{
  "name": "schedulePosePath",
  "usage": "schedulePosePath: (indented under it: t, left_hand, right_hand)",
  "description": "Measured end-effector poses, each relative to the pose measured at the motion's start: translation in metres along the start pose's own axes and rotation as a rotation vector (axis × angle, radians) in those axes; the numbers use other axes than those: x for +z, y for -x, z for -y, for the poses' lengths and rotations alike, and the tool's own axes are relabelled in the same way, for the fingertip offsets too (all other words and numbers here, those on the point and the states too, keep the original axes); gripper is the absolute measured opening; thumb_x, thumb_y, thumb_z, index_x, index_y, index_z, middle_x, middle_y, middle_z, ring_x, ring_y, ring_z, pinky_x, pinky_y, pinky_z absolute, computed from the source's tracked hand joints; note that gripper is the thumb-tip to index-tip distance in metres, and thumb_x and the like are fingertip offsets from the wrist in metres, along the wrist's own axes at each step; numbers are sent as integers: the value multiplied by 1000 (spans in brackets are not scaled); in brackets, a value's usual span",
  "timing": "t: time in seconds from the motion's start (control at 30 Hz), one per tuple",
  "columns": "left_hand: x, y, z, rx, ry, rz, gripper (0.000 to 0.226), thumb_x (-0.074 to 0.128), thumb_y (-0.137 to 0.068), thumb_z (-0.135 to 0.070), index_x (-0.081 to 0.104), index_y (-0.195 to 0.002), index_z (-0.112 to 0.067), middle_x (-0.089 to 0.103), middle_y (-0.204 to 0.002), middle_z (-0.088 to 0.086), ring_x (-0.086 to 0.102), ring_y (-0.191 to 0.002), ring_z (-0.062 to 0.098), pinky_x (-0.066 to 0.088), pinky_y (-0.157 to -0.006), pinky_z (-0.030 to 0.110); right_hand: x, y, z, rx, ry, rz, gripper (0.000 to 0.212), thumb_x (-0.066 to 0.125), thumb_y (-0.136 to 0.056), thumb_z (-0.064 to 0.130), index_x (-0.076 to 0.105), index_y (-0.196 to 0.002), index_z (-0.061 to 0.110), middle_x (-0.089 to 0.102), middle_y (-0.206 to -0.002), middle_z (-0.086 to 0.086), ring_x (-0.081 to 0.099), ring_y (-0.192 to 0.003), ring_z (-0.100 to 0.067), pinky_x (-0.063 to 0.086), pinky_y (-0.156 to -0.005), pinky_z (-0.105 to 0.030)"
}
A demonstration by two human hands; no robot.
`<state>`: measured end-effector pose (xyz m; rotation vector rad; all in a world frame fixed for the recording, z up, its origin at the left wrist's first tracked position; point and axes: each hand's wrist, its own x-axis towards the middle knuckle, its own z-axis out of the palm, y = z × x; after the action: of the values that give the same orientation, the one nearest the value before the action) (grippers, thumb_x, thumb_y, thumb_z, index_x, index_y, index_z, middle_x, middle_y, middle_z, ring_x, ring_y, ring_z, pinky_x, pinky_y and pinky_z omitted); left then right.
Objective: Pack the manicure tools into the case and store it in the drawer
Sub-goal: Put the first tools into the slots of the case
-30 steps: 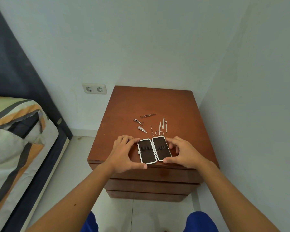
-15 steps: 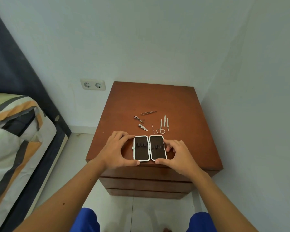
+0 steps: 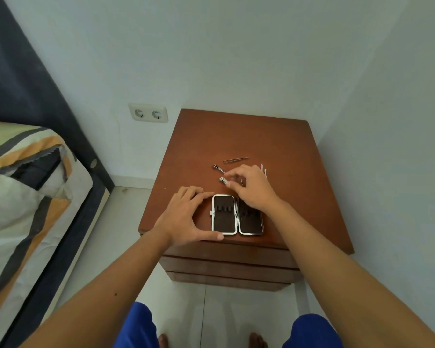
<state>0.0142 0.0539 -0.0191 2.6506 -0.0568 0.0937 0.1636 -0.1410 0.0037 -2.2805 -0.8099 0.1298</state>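
Steel nail clipper (image 3: 223, 180), small, stiff, likely slippery, sits mid-nightstand (image 3: 299, 197); right hand (image 3: 253, 190) pinches its end, left hand (image 3: 186, 217), fingers spread, steadies open case (image 3: 237, 214) at front edge.

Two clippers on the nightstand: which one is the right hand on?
The nearer nail clipper, beside the open case; right hand pinches it. The farther clipper lies untouched.
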Motion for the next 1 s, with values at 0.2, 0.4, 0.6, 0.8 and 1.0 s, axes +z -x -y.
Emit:
schedulePosePath:
  t: [0.2,0.4,0.6,0.8,1.0]
  left_hand:
    - [0,-1,1,-5,-12,15,116,62,-58,-99,37,-154,-39,38,-148,-12,27,-138,10,29,-117,34]
    - [0,0,-1,-7,-10,10,115,63,-59,-97,36,-154,-39,37,-149,-12,26,-138,9,27,-117,33]
    - [-2,1,-2,2,-16,11,113,65,-61,-95,36,-154,-38,37,-148,-12,26,-137,9,23,-114,28]
    - [-3,1,-3,-3,2,10,112,64,-60,-95,38,-153,-38,39,-147,-12,27,-136,9,26,-114,30]
    - [-3,1,-4,-2,2,-5,114,65,-58,-96,41,-152,-36,40,-144,-12,29,-136,10,27,-115,31]
  right_hand:
    - [1,-27,0,-42,121,158,33,68,-100,16,74,-129,30,63,-99,5,53,-93,-13,39,-87,-28]
    - [2,-32,-8,-36,95,197,30,74,-96,14,77,-121,30,59,-90,9,53,-75,-2,40,-77,-23]
    - [-4,-33,-6,18,-12,187,23,82,-90,16,75,-107,30,71,-86,7,59,-72,-9,47,-72,-24]
    - [-11,-16,7,61,-293,58,19,85,-88,17,76,-105,18,77,-89,-6,61,-71,-9,53,-73,-22]
    - [7,10,8,94,-331,85,18,87,-85,21,77,-100,22,78,-85,0,64,-73,-7,53,-73,-24]
